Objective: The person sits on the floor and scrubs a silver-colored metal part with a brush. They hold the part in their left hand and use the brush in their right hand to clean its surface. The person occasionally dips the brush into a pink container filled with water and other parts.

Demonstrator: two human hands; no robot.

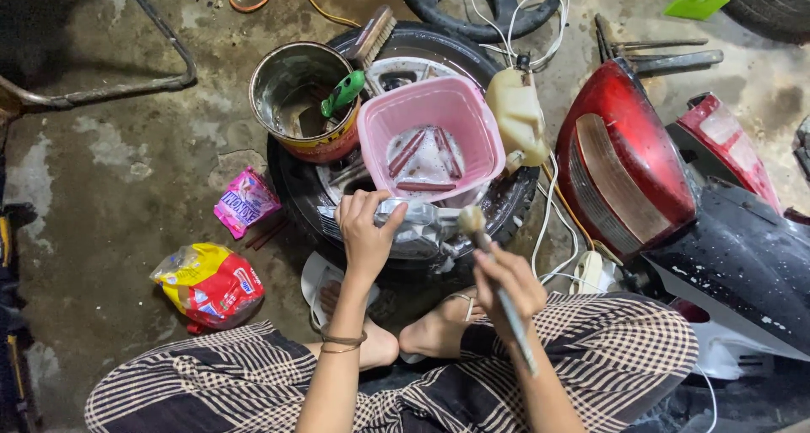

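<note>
Nearest: right hand (510, 285) gripping worn round-headed paintbrush (498, 289) | left hand (364, 230) pinching grey metal part (413, 222), resting on black tyre (405, 188) before pink plastic basket (432, 138) | step, judged: brushing part clean | next: steady hold, bristles onto part.

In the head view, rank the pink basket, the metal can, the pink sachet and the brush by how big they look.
1. pink basket
2. metal can, somewhat smaller
3. brush, long but thin, so unsure against the sachet
4. pink sachet
</note>
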